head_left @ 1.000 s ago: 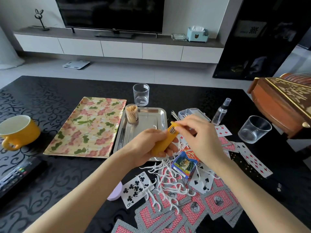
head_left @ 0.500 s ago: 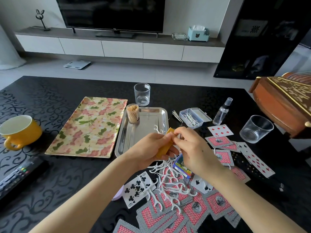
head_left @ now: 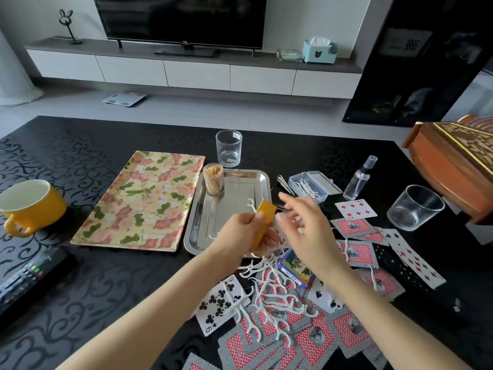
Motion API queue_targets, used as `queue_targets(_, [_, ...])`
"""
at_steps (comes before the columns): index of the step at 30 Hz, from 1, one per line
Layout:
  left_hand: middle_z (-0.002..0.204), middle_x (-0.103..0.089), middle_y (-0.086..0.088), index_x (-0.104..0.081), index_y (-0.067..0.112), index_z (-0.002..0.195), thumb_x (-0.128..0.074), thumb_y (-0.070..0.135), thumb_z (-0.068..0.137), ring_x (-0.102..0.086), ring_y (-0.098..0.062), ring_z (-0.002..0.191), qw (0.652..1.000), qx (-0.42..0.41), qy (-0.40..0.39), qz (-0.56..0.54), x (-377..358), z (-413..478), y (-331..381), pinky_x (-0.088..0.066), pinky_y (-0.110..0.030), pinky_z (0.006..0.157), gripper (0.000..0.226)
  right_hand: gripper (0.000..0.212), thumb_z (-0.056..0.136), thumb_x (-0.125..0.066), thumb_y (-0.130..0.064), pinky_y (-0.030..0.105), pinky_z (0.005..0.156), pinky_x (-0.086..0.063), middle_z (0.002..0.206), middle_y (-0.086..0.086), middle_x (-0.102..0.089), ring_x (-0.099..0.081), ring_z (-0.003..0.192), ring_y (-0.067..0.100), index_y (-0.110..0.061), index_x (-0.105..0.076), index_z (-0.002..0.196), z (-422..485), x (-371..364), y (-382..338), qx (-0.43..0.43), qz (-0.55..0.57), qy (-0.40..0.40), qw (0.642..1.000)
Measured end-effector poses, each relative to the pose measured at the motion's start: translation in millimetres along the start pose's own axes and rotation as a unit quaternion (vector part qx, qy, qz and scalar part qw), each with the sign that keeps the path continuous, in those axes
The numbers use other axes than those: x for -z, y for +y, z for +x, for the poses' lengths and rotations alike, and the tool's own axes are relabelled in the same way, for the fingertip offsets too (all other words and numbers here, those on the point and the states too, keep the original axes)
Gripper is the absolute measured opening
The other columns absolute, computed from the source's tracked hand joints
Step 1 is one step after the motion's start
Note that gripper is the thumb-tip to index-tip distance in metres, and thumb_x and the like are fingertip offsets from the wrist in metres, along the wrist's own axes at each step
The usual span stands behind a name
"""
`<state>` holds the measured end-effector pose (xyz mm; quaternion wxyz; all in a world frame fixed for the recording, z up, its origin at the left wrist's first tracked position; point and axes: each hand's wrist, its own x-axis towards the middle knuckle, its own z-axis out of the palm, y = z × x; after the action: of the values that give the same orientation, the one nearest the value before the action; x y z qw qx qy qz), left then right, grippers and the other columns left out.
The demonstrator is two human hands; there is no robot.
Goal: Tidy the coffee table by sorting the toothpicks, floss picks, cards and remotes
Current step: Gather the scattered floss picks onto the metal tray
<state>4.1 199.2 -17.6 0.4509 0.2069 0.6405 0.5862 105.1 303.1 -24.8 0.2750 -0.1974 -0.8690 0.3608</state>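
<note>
Black patterned tabletop (head_left: 112, 284), pretty cluttered. Left hand (head_left: 241, 235) wrapped around a flat orange rectangular case (head_left: 262, 222), tilted with its top end pointing up and away over the near right corner of the shiny rectangular metal tray (head_left: 234, 182). Right hand (head_left: 306, 231) just beside it, fingers loosely spread and a bit blurred, not gripping anything as far as can be made out. On the tray: clear round toothpick holder packed with wooden toothpicks (head_left: 213, 179) at the far left corner, plus a white floss pick (head_left: 251, 209) right behind the orange case. Big tangle of white plastic floss picks (head_left: 269, 292) lying near the front, on top of scattered red-and-grey-backed playing cards (head_left: 314, 337), some face up, like a nine of clubs (head_left: 217, 305). Small blue card box (head_left: 296, 268) under the right wrist. Clear open plastic box with more floss picks (head_left: 310, 186) further back right, next to a small clear spray bottle (head_left: 360, 177). Black remote (head_left: 26, 276) at the left edge, near a yellow mug (head_left: 29, 204). Floral rectangular tray (head_left: 144, 198) left of the metal one, touching or nearly so. Two clear glasses: one (head_left: 229, 148) behind the metal tray, one (head_left: 414, 206) far right.
</note>
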Motion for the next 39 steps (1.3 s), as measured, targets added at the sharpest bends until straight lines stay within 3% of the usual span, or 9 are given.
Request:
queue_targets(3, [0.077, -0.07, -0.01, -0.06, 0.0, 0.101, -0.043, 0.025, 0.099, -0.064, -0.016, 0.062, 0.999, 0.021, -0.02, 0.037, 15.1, 6.7, 8.6, -0.053, -0.023, 0.058, 0.03, 0.036, 0.092, -0.059, -0.029, 0.011, 0.069, -0.048, 0.103, -0.004, -0.065, -0.06, 0.087, 0.0, -0.015, -0.058, 0.125, 21.8, -15.3, -3.2, -0.2, 0.133, -0.025, 0.97])
queue_targets(7, [0.077, -0.072, -0.009, -0.064, 0.007, 0.095, -0.053, 0.035, 0.093, -0.063, -0.013, 0.061, 0.993, 0.038, 0.028, 0.109, 50.3, 17.2, 13.9, -0.052, -0.022, 0.059, 0.031, 0.01, 0.086, -0.066, -0.017, 0.021, 0.058, -0.047, 0.073, 0.002, -0.064, -0.055, 0.062, 0.01, -0.01, -0.07, 0.093, 54.9, -27.9, -3.3, -0.31, 0.243, -0.065, 0.917])
queue_targets(11, [0.076, -0.068, -0.008, -0.064, 0.006, 0.084, -0.052, 0.031, 0.095, -0.059, -0.014, 0.061, 0.977, 0.018, 0.189, 0.098, 98.8, 27.7, 9.5, -0.053, -0.02, 0.057, 0.029, 0.012, 0.085, -0.067, -0.007, 0.028, 0.062, -0.054, 0.064, 0.008, -0.062, -0.054, 0.052, 0.013, -0.004, -0.062, 0.074, 89.3, -37.9, 11.3, -0.406, 0.293, 0.083, 0.862])
queue_targets(13, [0.075, -0.064, -0.009, -0.064, 0.007, 0.078, -0.051, 0.02, 0.096, -0.057, -0.014, 0.061, 0.963, 0.003, 0.251, 0.095, 116.8, 33.2, 6.4, -0.051, -0.022, 0.06, 0.026, 0.017, 0.086, -0.064, -0.009, 0.034, 0.068, -0.056, 0.057, 0.007, -0.059, -0.055, 0.046, 0.014, -0.004, -0.06, 0.07, 108.8, -50.0, 24.1, -0.398, 0.22, 0.149, 0.878])
queue_targets(17, [0.071, -0.062, -0.008, -0.064, 0.008, 0.073, -0.051, 0.007, 0.093, -0.054, -0.016, 0.06, 0.956, -0.003, 0.277, 0.099, 125.4, 44.7, 4.1, -0.049, -0.024, 0.062, 0.023, 0.017, 0.087, -0.059, -0.012, 0.031, 0.062, -0.056, 0.052, 0.004, -0.059, -0.054, 0.031, 0.006, 0.003, -0.066, 0.091, 138.9, -82.7, 40.4, -0.39, 0.114, 0.165, 0.899])
queue_targets(23, [0.068, -0.06, -0.005, -0.065, 0.002, 0.081, -0.05, 0.005, 0.092, -0.053, -0.013, 0.059, 0.959, -0.019, 0.26, 0.11, 120.2, 58.6, 6.2, -0.047, -0.019, 0.058, 0.018, 0.027, 0.093, -0.057, -0.011, 0.032, 0.066, -0.059, 0.094, 0.01, -0.064, -0.071, 0.067, 0.026, 0.004, -0.053, 0.114, 161.7, -103.9, 57.1, -0.406, 0.108, 0.124, 0.899])
queue_targets(27, [0.073, -0.06, -0.01, -0.064, -0.003, 0.089, -0.05, 0.005, 0.092, -0.053, -0.014, 0.059, 0.961, -0.032, 0.249, 0.115, 119.6, 65.3, 5.5, -0.048, -0.02, 0.058, 0.017, 0.026, 0.091, -0.061, -0.022, 0.032, 0.07, -0.057, 0.099, 0.016, -0.07, -0.069, 0.086, 0.029, 0.0, -0.062, 0.103, 164.8, -108.3, 62.4, -0.302, -0.12, 0.088, 0.942])
queue_targets(32, [0.073, -0.062, -0.01, -0.066, -0.004, 0.087, -0.05, 0.004, 0.09, -0.054, -0.016, 0.061, 0.96, -0.042, 0.249, 0.123, 120.1, 68.9, 2.0, -0.048, -0.021, 0.059, 0.018, 0.028, 0.094, -0.055, -0.032, 0.032, 0.067, -0.041, 0.107, 0.011, -0.061, -0.06, 0.095, 0.028, -0.01, -0.061, 0.11, 157.0, -108.7, 64.3, -0.163, -0.319, 0.024, 0.934])
queue_targets(39, [0.073, -0.062, -0.01, -0.066, -0.005, 0.086, -0.049, 0.005, 0.09, -0.053, -0.018, 0.065, 0.95, -0.057, 0.26, 0.163, 123.2, 65.1, 0.2, -0.046, -0.026, 0.062, 0.021, 0.025, 0.094, -0.055, -0.027, 0.031, 0.068, -0.043, 0.103, 0.008, -0.06, -0.059, 0.092, 0.024, -0.014, -0.062, 0.114, 152.3, -110.6, 69.1, -0.081, -0.333, -0.008, 0.939])
